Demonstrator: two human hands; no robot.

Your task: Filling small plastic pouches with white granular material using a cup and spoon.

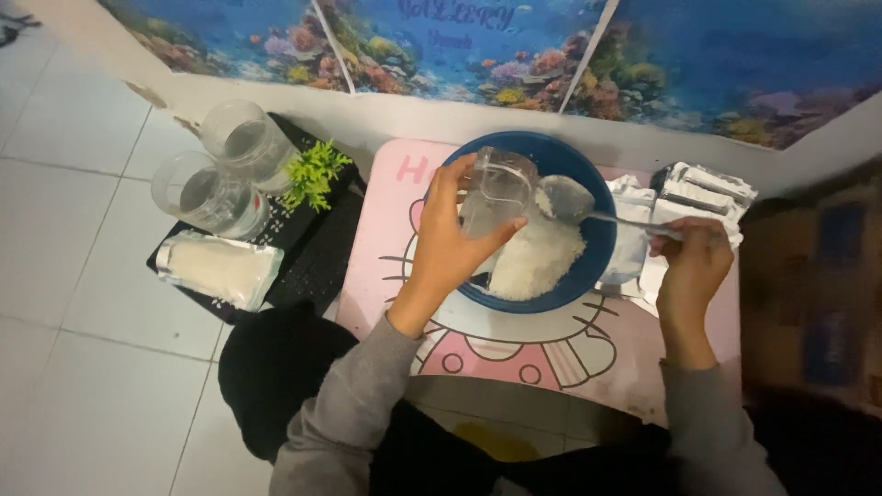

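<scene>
Two hands work over the blue bowl (602, 243): the left hand (450, 248) grips a tilted clear jar (496, 197), the right hand (691, 266) clasps a loaded spoon (574, 202), and white grains (542, 257) could scatter if either wobbles.

cardboard box (813, 303) blurred, cut off right

Blue bowl (588, 266) holds white grains (542, 262); the small desk (390, 230) is pink with a cartoon cat drawing. Sleeves (354, 404) grey; floor tiles (64, 230) white; wall poster (459, 46) shows a colourful coral reef.
</scene>
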